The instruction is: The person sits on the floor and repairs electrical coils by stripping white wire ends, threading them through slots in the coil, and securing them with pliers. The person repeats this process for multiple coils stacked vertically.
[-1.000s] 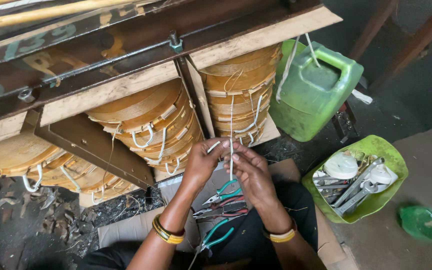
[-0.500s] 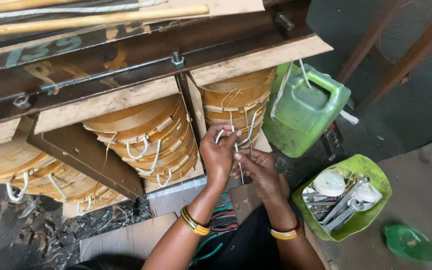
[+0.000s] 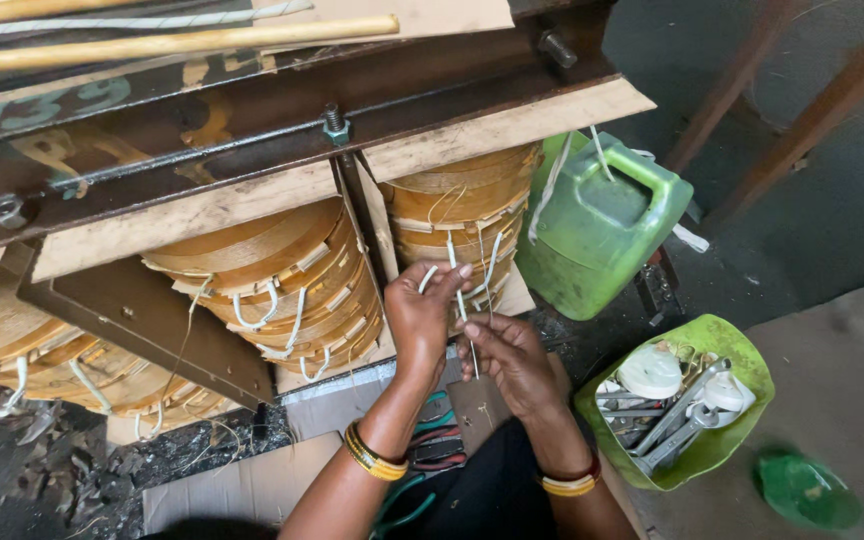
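Observation:
My left hand [image 3: 426, 314] and my right hand [image 3: 508, 362] meet in front of a stack of brown paper-wrapped coils [image 3: 460, 212] held in a steel frame [image 3: 252, 140]. Both hands pinch thin white leads [image 3: 455, 262] that come out of the coils. The left fingers hold a lead end near the top, the right fingers hold a thin wire running downward. Yellow bangles sit on both wrists. Pliers with green and red handles [image 3: 432, 452] lie on my lap below the hands.
A green plastic jerrycan [image 3: 602, 225] stands right of the coils. A green bowl [image 3: 732, 360] with wrenches and white caps sits at lower right. More wrapped coils [image 3: 282, 285] fill the frame to the left. Wooden sticks [image 3: 172, 42] lie on top. Cardboard [image 3: 222, 490] covers the floor.
The view has shifted upward and nearer. My hands stay together at the coil leads, with the right hand a little lower on the wire.

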